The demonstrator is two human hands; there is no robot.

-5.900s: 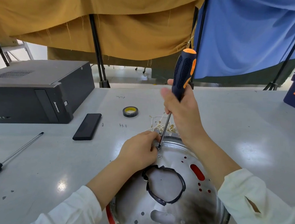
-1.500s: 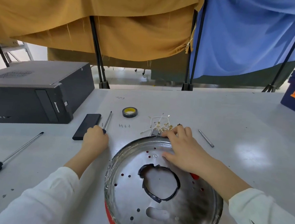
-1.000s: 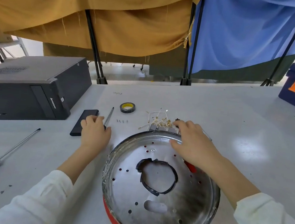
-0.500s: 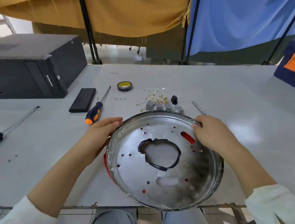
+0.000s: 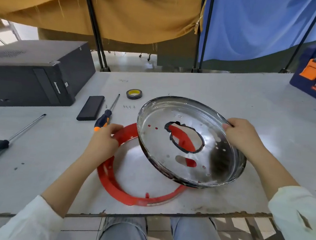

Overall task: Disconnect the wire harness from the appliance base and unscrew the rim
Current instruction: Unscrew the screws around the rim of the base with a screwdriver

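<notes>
Hands work at frame centre: the left hand [image 5: 102, 140] grips the red rim [image 5: 121, 190] lying on the table [image 5: 230, 99], the right hand [image 5: 241, 136] pinches the tilted metal base [image 5: 212, 158], which hides the rim's right side; fingertips unseen.

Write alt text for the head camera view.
A person's right hand tilts a shiny metal pan up off a red plastic rim that the left hand holds on a grey table. An orange-handled screwdriver lies beyond.
</notes>
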